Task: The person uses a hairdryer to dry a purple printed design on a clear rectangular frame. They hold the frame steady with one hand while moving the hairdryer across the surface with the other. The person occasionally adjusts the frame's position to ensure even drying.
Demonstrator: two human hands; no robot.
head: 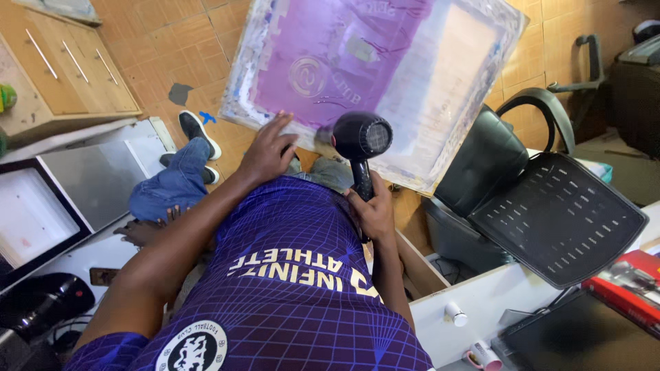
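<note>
A large printing screen frame (454,103) with purple-coated mesh leans tilted in front of me, its lower edge resting by my lap. My left hand (268,150) grips that lower edge of the frame, fingers spread on it. My right hand (375,209) is closed around the handle of a black hair dryer (361,141), whose head points at the screen's lower middle. I wear a purple patterned shirt and blue jeans.
A black mesh office chair (550,206) stands at the right. A white desk edge (481,302) with small bottles and a red box (629,285) lies at lower right. A wooden cabinet (62,75) and a framed white panel (34,216) sit left.
</note>
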